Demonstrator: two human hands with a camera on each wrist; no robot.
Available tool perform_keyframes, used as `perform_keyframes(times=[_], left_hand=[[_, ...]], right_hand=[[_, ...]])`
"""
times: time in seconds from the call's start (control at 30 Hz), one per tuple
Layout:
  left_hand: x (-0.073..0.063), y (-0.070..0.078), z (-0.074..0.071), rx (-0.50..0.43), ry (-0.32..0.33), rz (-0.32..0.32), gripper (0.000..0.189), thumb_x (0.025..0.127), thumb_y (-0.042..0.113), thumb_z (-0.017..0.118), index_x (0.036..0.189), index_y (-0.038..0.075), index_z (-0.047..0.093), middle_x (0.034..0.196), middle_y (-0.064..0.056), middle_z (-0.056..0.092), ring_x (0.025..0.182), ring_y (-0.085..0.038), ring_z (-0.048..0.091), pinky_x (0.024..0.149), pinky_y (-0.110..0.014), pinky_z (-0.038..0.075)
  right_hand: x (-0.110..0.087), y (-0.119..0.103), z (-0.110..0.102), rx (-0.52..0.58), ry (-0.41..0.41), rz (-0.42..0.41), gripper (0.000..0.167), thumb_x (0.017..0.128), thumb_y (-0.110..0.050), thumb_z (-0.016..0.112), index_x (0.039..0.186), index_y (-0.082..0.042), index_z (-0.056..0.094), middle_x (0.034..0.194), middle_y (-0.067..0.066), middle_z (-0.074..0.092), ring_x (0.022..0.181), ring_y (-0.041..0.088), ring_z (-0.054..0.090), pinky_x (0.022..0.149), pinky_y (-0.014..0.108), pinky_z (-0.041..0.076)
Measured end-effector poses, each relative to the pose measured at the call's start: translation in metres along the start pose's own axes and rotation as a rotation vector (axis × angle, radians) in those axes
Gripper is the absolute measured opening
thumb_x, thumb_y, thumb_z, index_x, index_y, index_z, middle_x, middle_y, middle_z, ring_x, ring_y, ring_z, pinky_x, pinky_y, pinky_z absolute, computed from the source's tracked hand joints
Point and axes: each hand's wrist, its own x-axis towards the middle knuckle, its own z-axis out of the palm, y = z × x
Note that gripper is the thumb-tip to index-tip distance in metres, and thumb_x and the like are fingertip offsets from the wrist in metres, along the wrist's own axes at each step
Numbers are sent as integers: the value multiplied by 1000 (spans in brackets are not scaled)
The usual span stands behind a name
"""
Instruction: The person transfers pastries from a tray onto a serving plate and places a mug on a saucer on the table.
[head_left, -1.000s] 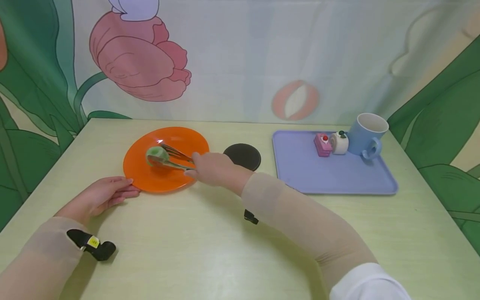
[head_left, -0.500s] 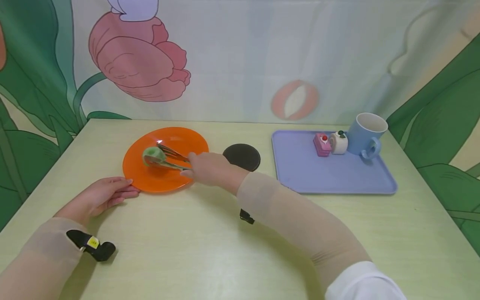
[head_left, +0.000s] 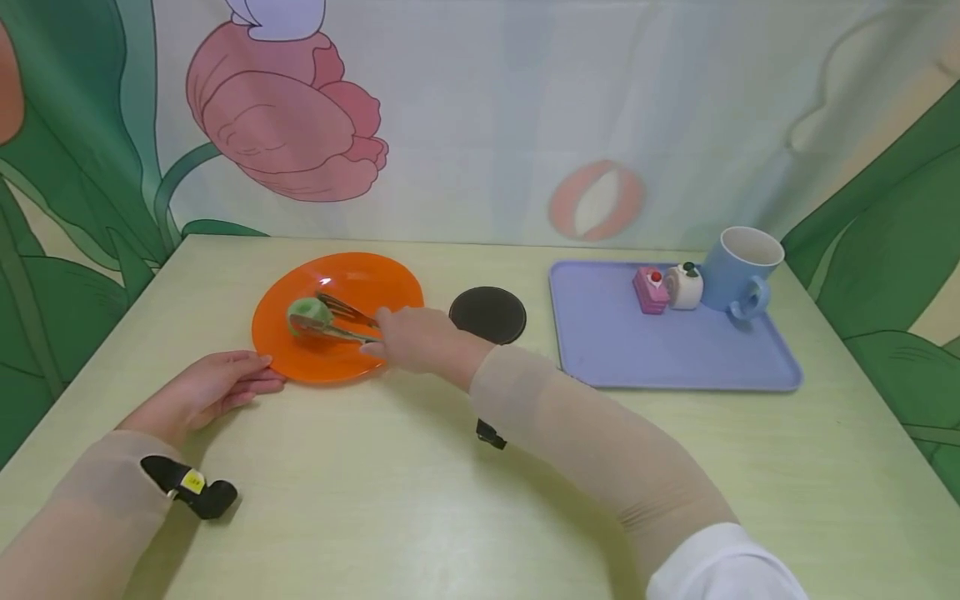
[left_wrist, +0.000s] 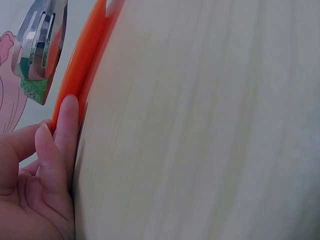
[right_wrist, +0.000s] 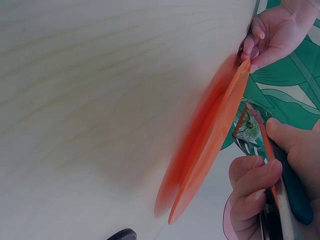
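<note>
In the head view my left hand (head_left: 225,383) pinches the near-left rim of an orange plate (head_left: 367,279), with the thumb above and fingers under the edge. My right hand (head_left: 416,337) grips metal serving tongs (head_left: 348,333) by their handles above the plate. One tong head lies in front of a small green cake (head_left: 311,310); the other is behind and to its right. The left wrist view shows slotted tong heads (left_wrist: 40,45) covering most of the green cake (left_wrist: 35,90). Whether the tongs clamp it firmly I cannot tell.
A black round coaster (head_left: 489,312) lies just behind my right wrist. To the right, a lavender tray (head_left: 660,358) bears a pink cake (head_left: 651,292), a white cake roll (head_left: 685,287) and a blue mug (head_left: 735,271). A printed curtain (head_left: 465,125) hangs behind the table.
My right hand and the tongs have shifted slightly left, and the green cake has moved with them and turned a little. My left hand stays on the plate's rim. The head view has shifted slightly.
</note>
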Motion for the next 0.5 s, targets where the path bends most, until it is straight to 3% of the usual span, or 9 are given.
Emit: perform_keyframes(times=[0.13,0.3,0.5], left_hand=[[1,0,0,3,0,-5,63,99,33,44,144,-5,21,92,5,70,89,-7,66,69,-16,50],[1,0,0,-1,-6,-3,63,99,33,44,143,-5,20,92,5,70,89,-7,66,69,-16,50],[1,1,-1,2,-7,-10,64,99,33,44,144,-4,19,92,6,70,89,-6,66,70,-16,50]], right_hand=[[3,-1,2,-6,-9,3,59,93,-55,43,133,-11,42,88,0,58,68,16,55,55,27,44],[7,-2,5,-14,-9,-1,60,92,-56,43,132,-11,42,80,0,57,64,16,54,51,26,41],[7,-3,5,-16,-11,4,60,93,-55,44,134,-11,42,83,-1,57,67,16,54,53,26,43]])
